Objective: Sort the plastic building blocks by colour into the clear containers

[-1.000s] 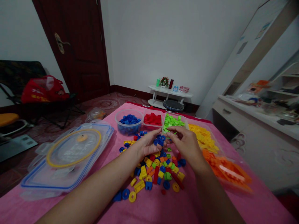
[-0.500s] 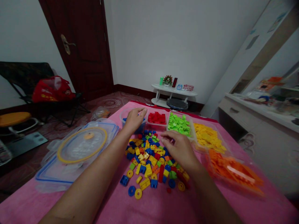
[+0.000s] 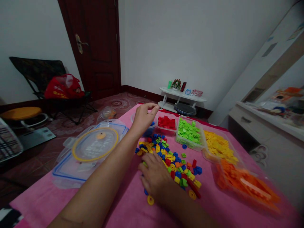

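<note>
My left hand [image 3: 145,119] hovers over the blue-brick tub [image 3: 149,130], its thumb and fingertips drawn together; whatever they may hold is too small or hidden to make out. Lower down, my right hand [image 3: 155,174] lies spread over the near left part of a pile of mixed toy building bricks [image 3: 169,156], covering some of them. A small green brick [image 3: 144,164] shows between its fingers. Red bricks [image 3: 166,122] fill the box just right of my left hand.
Boxes of green bricks [image 3: 189,130], yellow bricks [image 3: 219,145] and orange bricks [image 3: 249,183] curve along the right side of the pink tablecloth [image 3: 213,205]. Stacked clear lids [image 3: 95,148] lie on the left. Behind stands a low white shelf [image 3: 182,94].
My right hand has moved left and toward me, onto the bricks' near left side. Some bricks now lie farther right. The view has shifted left; my left hand remains above the tub.
</note>
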A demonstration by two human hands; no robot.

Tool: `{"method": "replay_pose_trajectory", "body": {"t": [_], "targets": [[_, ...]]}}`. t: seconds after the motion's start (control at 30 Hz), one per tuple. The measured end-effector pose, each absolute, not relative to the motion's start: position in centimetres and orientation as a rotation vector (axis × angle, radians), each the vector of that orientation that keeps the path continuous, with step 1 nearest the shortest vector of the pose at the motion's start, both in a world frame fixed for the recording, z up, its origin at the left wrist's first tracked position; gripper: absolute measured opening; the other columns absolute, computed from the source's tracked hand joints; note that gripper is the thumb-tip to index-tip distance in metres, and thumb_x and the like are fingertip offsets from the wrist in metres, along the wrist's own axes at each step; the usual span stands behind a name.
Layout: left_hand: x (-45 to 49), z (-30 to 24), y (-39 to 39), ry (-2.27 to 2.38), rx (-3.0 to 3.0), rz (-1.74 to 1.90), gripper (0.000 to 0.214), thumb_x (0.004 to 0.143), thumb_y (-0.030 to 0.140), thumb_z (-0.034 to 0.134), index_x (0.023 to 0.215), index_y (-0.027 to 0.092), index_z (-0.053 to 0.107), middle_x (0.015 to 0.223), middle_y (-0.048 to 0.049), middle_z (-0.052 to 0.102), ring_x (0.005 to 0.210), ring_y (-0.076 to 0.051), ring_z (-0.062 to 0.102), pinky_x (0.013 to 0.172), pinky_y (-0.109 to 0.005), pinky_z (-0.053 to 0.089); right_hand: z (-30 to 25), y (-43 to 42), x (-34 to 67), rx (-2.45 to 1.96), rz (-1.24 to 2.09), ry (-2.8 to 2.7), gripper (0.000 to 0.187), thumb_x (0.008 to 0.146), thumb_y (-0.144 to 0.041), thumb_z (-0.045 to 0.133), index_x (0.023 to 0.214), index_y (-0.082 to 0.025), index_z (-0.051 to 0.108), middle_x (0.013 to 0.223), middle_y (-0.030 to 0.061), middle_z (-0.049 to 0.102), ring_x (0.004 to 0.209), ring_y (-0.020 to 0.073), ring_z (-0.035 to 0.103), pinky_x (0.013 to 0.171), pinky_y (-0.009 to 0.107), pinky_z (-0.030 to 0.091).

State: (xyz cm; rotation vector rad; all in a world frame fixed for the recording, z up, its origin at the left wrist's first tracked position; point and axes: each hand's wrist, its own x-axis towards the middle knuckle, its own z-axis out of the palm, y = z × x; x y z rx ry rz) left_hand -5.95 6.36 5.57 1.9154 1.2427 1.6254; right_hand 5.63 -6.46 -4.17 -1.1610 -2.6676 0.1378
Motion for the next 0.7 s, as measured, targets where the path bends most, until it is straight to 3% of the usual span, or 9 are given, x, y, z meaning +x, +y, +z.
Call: {"method": "replay_pose_trajectory", "body": {"t": [0.1,0.23,0.37,0.47,0.57,0.7], "targets": [[-6.0,5.6,6.4,1.238,1.892,1.628,0.026,0.083,0.028,0.049,0.088,0.015,0.071,0.091,-0.0042,0.072,0.089,-0.016,0.064,0.082,-0.025,0.047,-2.8,-5.6,8.2,-1.342,0.100,-2.620,0.009,0.080,-0.025,0.059,0.085,-0.019,0.062,0.097,0.0053,0.058,0.098,0.0209,0.048,0.096,0.041,0.031],[-5.9,5.7,6.2,1.204,1.874,1.659,0.023,0.082,0.025,0.050,0.084,0.015,0.071,0.088,-0.0034,0.072,0.086,-0.016,0.064,0.081,-0.025,0.047,-0.6,-3.9,9.6,-1.413,0.123,-2.538,0.020,0.079,-0.040,0.060,0.077,-0.021,0.066,0.098,0.0042,0.059,0.094,0.0204,0.050,0.087,0.036,0.035],[-5.7,5.8,6.0,1.165,1.869,1.666,0.023,0.082,0.022,0.050,0.085,0.015,0.071,0.088,-0.0036,0.072,0.086,-0.015,0.064,0.081,-0.024,0.047,-0.4,-0.2,8.1,-1.493,0.022,-2.355,0.025,0.083,-0.039,0.054,0.096,-0.021,0.065,0.110,0.0066,0.058,0.101,0.0207,0.050,0.088,0.033,0.036],[-5.6,5.9,5.9,1.175,1.857,1.651,0.022,0.082,0.022,0.050,0.084,0.015,0.071,0.087,-0.0032,0.072,0.085,-0.015,0.064,0.081,-0.024,0.047,-1.9,2.8,6.6,-1.612,0.017,-2.306,0.045,0.079,-0.048,0.057,0.112,-0.018,0.059,0.114,0.0106,0.057,0.103,0.0233,0.051,0.086,0.033,0.037],[-5.6,5.9,5.9,1.171,1.836,1.646,0.022,0.082,0.022,0.051,0.084,0.016,0.071,0.087,-0.0033,0.072,0.084,-0.015,0.065,0.080,-0.024,0.047,-3.6,4.5,5.4,-1.764,0.061,-2.276,0.051,0.077,-0.052,0.056,0.110,-0.014,0.057,0.107,0.0135,0.060,0.097,0.0241,0.054,0.080,0.033,0.039],[-5.6,5.7,6.0,1.150,1.825,1.654,0.022,0.082,0.024,0.051,0.084,0.016,0.071,0.086,-0.0038,0.072,0.083,-0.015,0.065,0.078,-0.024,0.048,-4.3,4.7,4.8,-1.828,-0.085,-2.270,0.041,0.080,-0.045,0.052,0.108,-0.015,0.058,0.103,0.0133,0.061,0.096,0.0242,0.055,0.078,0.033,0.040]]}}
